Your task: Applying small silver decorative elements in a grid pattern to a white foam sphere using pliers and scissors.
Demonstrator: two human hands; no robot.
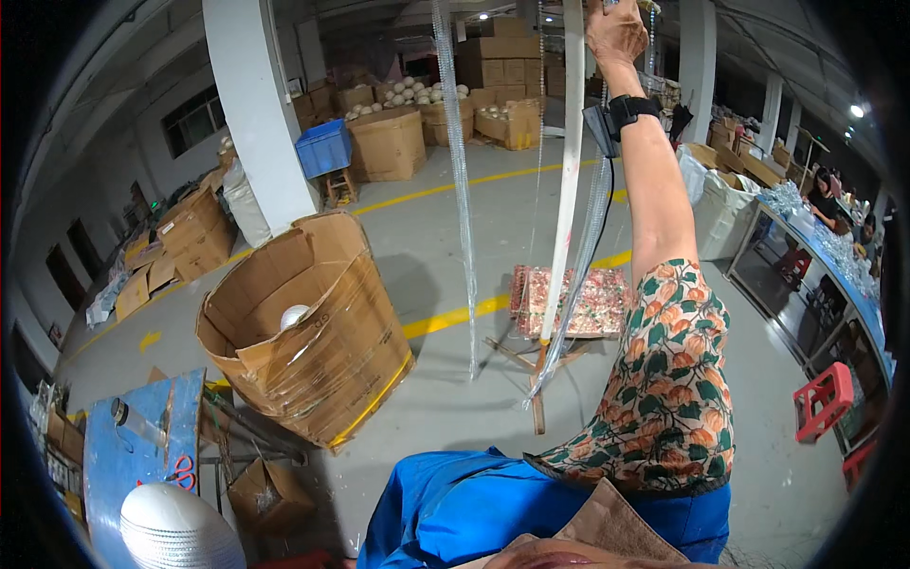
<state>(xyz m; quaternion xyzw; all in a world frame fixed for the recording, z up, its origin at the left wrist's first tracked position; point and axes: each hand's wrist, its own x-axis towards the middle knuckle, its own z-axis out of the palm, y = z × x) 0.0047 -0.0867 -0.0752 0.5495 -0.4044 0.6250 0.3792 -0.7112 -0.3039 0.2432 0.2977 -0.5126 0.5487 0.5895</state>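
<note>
big round cardboard bin (303, 332), tape-wrapped, sits left on the concrete floor, one white ball inside. one white pillar (258, 104) behind it. two clear beaded strands (462, 180) dangle mid-room beside one pale upright strip (567, 180). right hand (614, 30) is raised overhead, fingers curled up by the strip's top; what exactly it grips, can't tell. left hand's out of sight.

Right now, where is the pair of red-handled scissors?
In the head view, the red-handled scissors lie at lower left on the blue table, just above the white ribbed ball and left of the wrapped cardboard bin.
</note>
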